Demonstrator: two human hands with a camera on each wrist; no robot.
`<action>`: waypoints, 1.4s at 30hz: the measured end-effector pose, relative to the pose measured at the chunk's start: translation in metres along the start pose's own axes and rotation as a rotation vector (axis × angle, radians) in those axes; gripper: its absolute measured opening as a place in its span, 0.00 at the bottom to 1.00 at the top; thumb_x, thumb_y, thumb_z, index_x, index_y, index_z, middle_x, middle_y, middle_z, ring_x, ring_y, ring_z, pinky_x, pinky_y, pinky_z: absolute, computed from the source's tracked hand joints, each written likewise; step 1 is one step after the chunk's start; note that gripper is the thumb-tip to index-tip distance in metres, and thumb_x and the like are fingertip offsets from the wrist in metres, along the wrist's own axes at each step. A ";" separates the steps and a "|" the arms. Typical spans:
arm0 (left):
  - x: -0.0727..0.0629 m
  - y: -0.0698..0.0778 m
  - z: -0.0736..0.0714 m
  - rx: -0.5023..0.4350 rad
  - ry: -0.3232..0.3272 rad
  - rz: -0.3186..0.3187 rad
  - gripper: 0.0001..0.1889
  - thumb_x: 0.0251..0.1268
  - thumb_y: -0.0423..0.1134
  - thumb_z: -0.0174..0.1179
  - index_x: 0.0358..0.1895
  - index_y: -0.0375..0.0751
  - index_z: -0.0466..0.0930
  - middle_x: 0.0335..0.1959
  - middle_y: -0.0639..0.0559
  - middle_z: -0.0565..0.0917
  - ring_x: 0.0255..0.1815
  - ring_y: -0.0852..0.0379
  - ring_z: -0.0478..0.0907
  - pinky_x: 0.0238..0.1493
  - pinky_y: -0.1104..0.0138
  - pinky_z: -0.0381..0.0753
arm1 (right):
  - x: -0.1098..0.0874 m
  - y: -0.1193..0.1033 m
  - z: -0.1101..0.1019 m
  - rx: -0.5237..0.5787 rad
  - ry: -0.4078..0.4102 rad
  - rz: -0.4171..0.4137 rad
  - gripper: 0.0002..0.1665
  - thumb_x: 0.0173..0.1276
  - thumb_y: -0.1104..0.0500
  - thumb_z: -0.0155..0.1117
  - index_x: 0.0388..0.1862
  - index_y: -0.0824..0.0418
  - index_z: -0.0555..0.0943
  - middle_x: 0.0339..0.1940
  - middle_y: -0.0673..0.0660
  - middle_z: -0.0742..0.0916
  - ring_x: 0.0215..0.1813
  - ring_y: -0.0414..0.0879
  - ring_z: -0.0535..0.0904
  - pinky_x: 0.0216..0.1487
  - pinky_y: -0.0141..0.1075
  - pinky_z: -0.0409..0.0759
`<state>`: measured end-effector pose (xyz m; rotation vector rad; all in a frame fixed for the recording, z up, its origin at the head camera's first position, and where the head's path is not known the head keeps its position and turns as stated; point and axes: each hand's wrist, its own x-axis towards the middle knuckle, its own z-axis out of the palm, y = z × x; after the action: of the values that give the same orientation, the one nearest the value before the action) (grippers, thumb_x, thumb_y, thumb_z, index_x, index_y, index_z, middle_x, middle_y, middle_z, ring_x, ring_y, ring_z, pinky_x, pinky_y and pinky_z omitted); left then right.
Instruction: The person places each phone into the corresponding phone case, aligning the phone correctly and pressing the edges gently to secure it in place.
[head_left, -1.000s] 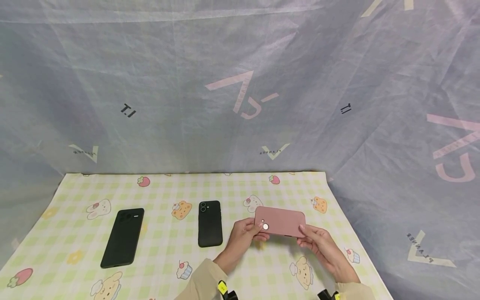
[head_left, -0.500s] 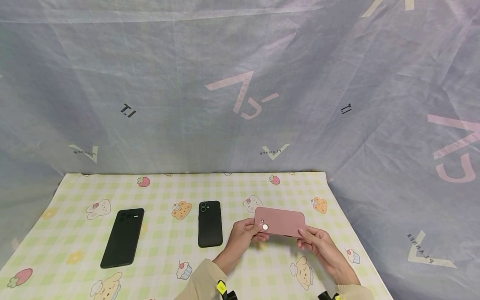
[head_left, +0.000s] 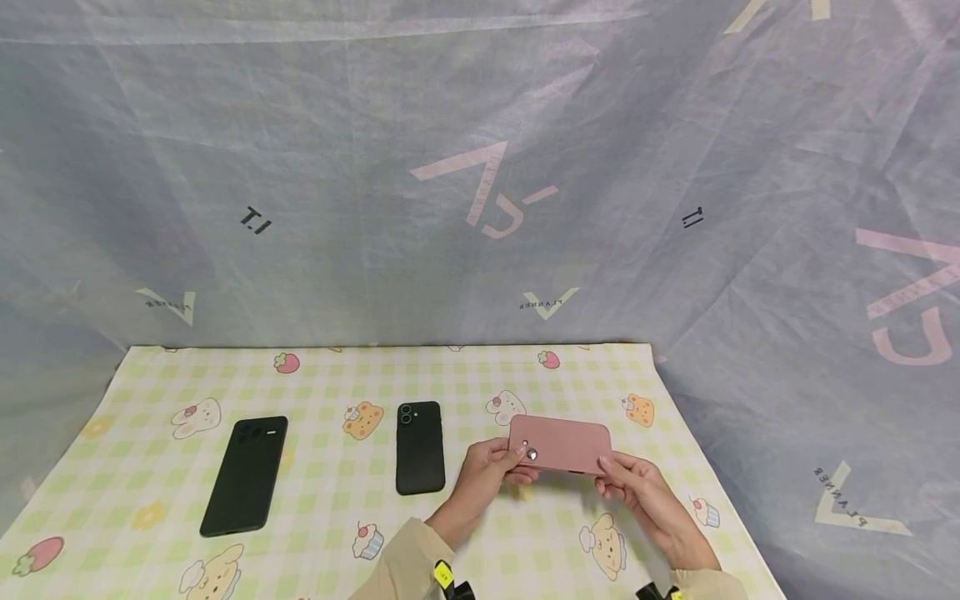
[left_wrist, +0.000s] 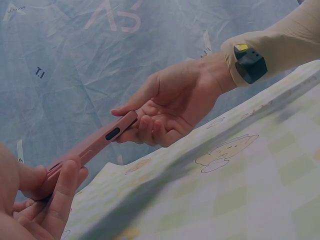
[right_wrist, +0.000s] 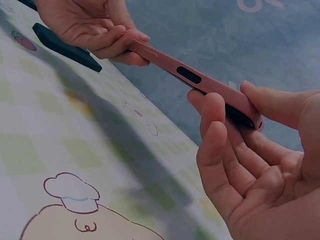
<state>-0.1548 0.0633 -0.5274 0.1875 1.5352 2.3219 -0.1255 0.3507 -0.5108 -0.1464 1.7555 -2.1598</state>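
Note:
A pink phone case (head_left: pixel 564 443) is held sideways above the table, its back facing up and its camera cutouts at the left end. My left hand (head_left: pixel 486 468) pinches that end, thumb on top and fingers beneath. At the opposite end my right hand (head_left: pixel 639 490) grips the corner between thumb and fingers. In the right wrist view, the long edge of the pink case (right_wrist: pixel 167 63) has a dark slot, and something dark, apparently a phone, shows under the right-hand end. A black phone (head_left: pixel 420 448) lies flat left of my left hand, camera side up. The case's underside is mostly hidden.
A larger black phone (head_left: pixel 245 477) lies further left, slightly slanted. The table wears a green-and-white checked cloth (head_left: pixel 322 500) with cartoon prints. A grey-blue fabric curtain (head_left: pixel 360 167) hangs behind the table and along its sides.
Both hands hold the pink phone case in nearly the same place; the large camera cutout has turned from bright to darker. The two black phones have not moved.

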 end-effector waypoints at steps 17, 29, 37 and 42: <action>0.001 0.002 0.002 -0.009 0.015 -0.021 0.15 0.82 0.34 0.62 0.58 0.21 0.81 0.37 0.38 0.91 0.34 0.58 0.91 0.42 0.68 0.91 | -0.001 0.000 0.000 0.020 0.001 0.006 0.16 0.89 0.61 0.51 0.56 0.59 0.87 0.42 0.50 0.92 0.38 0.37 0.85 0.42 0.28 0.84; 0.000 0.002 0.001 -0.003 0.009 -0.036 0.16 0.82 0.34 0.61 0.60 0.21 0.80 0.38 0.36 0.91 0.34 0.58 0.91 0.42 0.68 0.91 | -0.003 0.003 -0.003 0.033 -0.009 0.041 0.17 0.90 0.60 0.51 0.56 0.57 0.88 0.40 0.48 0.91 0.37 0.36 0.84 0.41 0.28 0.84; 0.000 0.000 -0.001 0.021 -0.009 -0.013 0.16 0.83 0.35 0.61 0.59 0.22 0.81 0.39 0.35 0.91 0.34 0.58 0.90 0.40 0.69 0.91 | -0.003 0.003 -0.002 -0.009 0.035 0.091 0.15 0.88 0.59 0.54 0.56 0.56 0.89 0.38 0.48 0.90 0.38 0.37 0.85 0.43 0.29 0.85; -0.001 0.001 -0.002 0.041 -0.016 -0.020 0.16 0.83 0.36 0.61 0.58 0.23 0.81 0.39 0.36 0.91 0.34 0.58 0.90 0.39 0.69 0.90 | -0.003 0.002 -0.003 -0.049 0.027 0.107 0.15 0.88 0.58 0.55 0.60 0.59 0.87 0.38 0.49 0.90 0.39 0.38 0.86 0.44 0.31 0.86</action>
<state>-0.1549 0.0611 -0.5272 0.1998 1.5701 2.2698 -0.1232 0.3538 -0.5133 -0.0355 1.7899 -2.0535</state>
